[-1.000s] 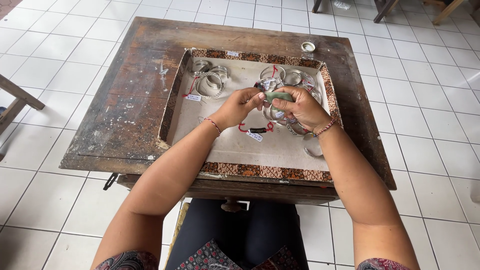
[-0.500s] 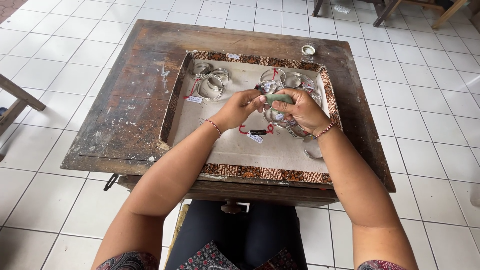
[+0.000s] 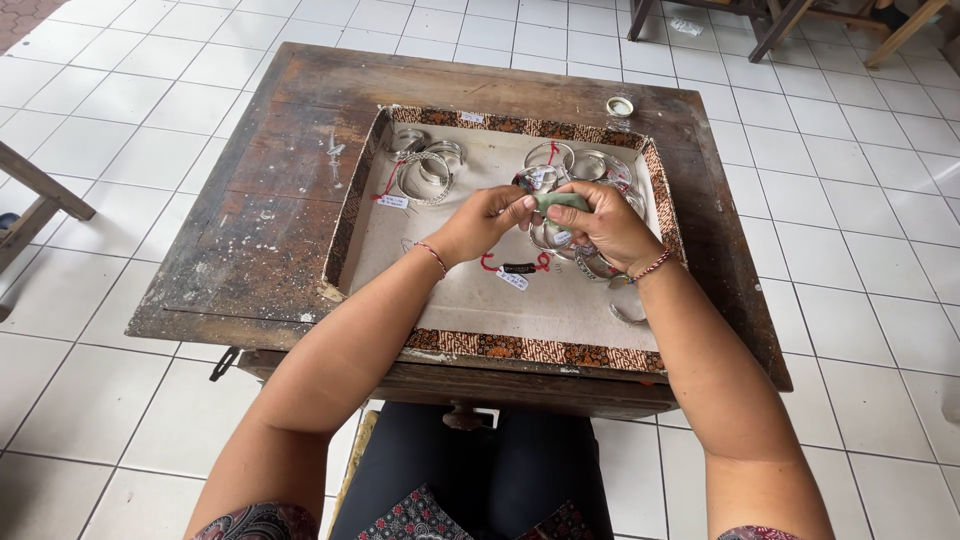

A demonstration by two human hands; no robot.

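My left hand (image 3: 487,220) and my right hand (image 3: 605,222) meet over a shallow tray (image 3: 362,190) with a patterned border. The right hand grips a small green cloth (image 3: 560,201). The left hand's fingertips pinch a silver bangle (image 3: 533,180) pressed against that cloth. More silver bangles (image 3: 428,170) with red strings and white tags lie in the tray's far left and behind my hands. A tagged dark piece on a red string (image 3: 517,269) rests on the tray floor just below my hands. A red bead bracelet sits on each wrist.
The tray stands on a worn dark wooden table (image 3: 260,230) over a white tiled floor (image 3: 120,130). A small round lid (image 3: 620,105) lies at the table's far edge. Wooden furniture legs (image 3: 770,25) stand at the back right, another leg (image 3: 45,195) at the left.
My hands stay together at the same place over the tray, with only slight finger movement on the cloth and bangle.
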